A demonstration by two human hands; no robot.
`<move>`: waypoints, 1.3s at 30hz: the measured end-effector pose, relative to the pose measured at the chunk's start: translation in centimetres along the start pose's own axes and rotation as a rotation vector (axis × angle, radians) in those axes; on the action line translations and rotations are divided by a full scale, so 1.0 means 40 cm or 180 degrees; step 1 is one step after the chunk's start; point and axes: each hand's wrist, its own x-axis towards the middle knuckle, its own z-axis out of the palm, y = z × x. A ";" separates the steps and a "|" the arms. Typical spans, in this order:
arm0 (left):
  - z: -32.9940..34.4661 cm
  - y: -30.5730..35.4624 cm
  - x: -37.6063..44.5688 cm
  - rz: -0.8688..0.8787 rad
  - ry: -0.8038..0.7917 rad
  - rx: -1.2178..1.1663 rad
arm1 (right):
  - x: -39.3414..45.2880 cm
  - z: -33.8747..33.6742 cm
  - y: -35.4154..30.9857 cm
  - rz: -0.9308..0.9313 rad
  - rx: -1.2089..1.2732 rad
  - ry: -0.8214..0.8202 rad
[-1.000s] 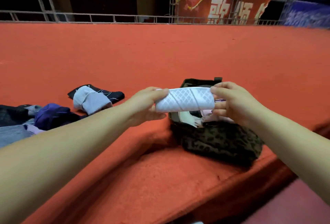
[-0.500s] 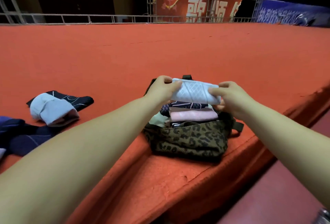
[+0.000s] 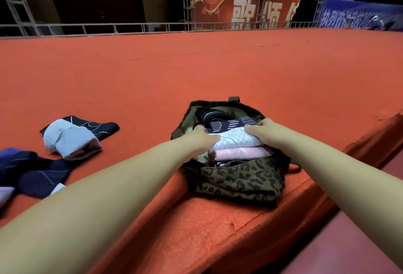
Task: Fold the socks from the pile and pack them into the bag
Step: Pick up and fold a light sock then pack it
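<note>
Both hands reach into the open leopard-print bag on the red surface, the left hand and right hand each with a curled grip on an end of the folded white sock, which lies atop a pink sock

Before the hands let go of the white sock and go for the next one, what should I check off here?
1. White sock folded: ok.
2. Sock inside bag, on top of pink sock: ok.
3. Left hand and right hand both on the sock: ok.
4. Sock seated fully down: cannot tell.
5. Bag mouth open: ok.
6. More socks to fold: grey sock and navy socks lie left, ok.
</note>
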 end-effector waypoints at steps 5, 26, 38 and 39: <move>0.044 -0.052 0.129 -0.0115 -0.0115 -0.1384 | 0.048 0.035 -0.018 0.0244 0.0586 -0.0286; 0.054 -0.004 0.069 0.0421 0.0353 -0.1400 | 0.088 0.056 -0.039 -0.1693 -0.1551 -0.0007; -0.149 -0.137 -0.036 0.0705 0.0128 -0.1588 | 0.012 0.110 -0.184 -0.1789 -0.1327 0.0063; -0.179 -0.173 -0.051 0.0609 0.0169 -0.1650 | 0.002 0.133 -0.211 -0.1846 -0.1320 0.0005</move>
